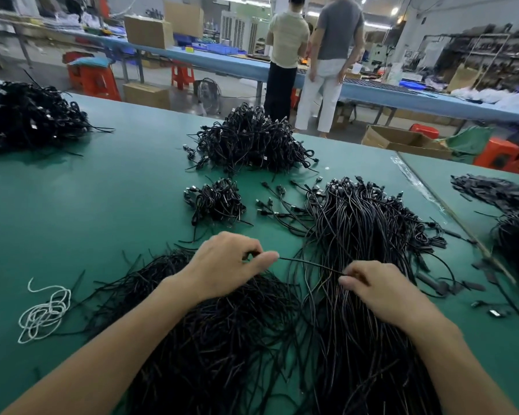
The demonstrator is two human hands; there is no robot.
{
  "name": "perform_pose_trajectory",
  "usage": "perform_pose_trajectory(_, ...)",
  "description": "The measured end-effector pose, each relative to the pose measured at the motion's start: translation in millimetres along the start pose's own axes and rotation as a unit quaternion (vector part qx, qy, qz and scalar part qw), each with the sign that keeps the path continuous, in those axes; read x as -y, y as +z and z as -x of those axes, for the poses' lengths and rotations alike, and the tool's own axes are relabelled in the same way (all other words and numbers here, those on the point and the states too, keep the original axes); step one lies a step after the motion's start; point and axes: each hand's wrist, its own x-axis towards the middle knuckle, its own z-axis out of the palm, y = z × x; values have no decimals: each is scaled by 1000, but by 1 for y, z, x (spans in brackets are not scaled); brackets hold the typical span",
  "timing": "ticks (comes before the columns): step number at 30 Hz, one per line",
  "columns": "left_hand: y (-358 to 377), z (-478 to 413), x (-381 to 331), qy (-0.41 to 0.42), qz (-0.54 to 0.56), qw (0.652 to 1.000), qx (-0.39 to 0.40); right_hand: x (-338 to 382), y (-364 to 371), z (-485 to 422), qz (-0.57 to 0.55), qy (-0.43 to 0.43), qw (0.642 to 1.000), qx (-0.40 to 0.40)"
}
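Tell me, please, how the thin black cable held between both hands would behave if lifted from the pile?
Probably floppy: the thin black cable runs straight only where the left hand and right hand pinch it taut; loose ones in the tangled black cable pile curve. Likely light, being so thin. It may snag on crossing strands.

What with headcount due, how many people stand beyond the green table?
2. One person in a beige shirt at the far blue table; one person in a grey shirt just right of them. Others may be hidden.
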Motion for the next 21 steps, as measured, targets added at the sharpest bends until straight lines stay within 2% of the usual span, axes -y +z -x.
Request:
perform_pose_trajectory(3,1,5,-3,-17,105,994,0,29,7,2,-159,-109,980,50)
perform_pose_trajectory(5,-2,9,-7,-39,122,992,18,44,10,4,-212,-152,965,5)
perform_pose_trajectory(8,-8,15,-13,-82,149,980,103,57,13,3,-252,-175,947,-98)
perform_pose_trajectory(10,-12,23,-21,-111,296,930,185,63,17,1,-300,-160,929,-147)
perform_pose_trajectory(12,-18,29,-30,-110,459,850,234,68,23,1,-320,-147,923,-156)
perform_pose_trajectory(14,-22,28,-38,-107,588,778,194,75,35,6,-322,-167,925,-112)
perform_pose_trajectory(17,-18,17,-48,-148,731,666,35,87,51,18,-307,-192,931,-43)
perform_pose_trajectory(18,-15,14,-50,-156,754,638,-11,89,54,22,-298,-201,933,-33)
perform_pose_trajectory(19,-11,11,-49,-155,763,626,-46,90,56,26,-284,-209,935,-24)
perform_pose_trajectory(20,-5,10,-47,-150,758,631,-66,91,56,29,-265,-214,940,-15)
perform_pose_trajectory(21,-1,10,-47,-142,739,654,-80,90,55,31,-244,-216,945,-6)
